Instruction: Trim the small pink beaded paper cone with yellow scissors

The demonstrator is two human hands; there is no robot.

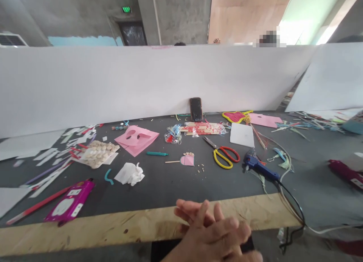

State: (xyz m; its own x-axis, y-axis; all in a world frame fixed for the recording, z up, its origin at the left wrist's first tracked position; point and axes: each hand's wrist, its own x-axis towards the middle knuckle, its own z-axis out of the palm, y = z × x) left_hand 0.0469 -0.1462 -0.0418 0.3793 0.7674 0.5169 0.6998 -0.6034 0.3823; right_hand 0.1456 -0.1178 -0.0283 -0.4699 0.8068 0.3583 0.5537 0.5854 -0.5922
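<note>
My left hand lies across my right hand above the wooden front edge of the table. Their fingers are stretched out and somewhat apart, and no object shows between them; the palms are hidden. Just beyond, on the dark tabletop, is a small pink paper piece on a wooden stick, with pale beads along its top. Several tiny beads are scattered beside it. To the right are scissors with one yellow and one red handle, then a blue glue gun with its cord trailing over the edge.
At left lie a purple packet, crumpled tissue, a teal pen and folded pink paper. Bundled sticks lie at the back, near a phone leaning on a white board. A white square is behind the scissors.
</note>
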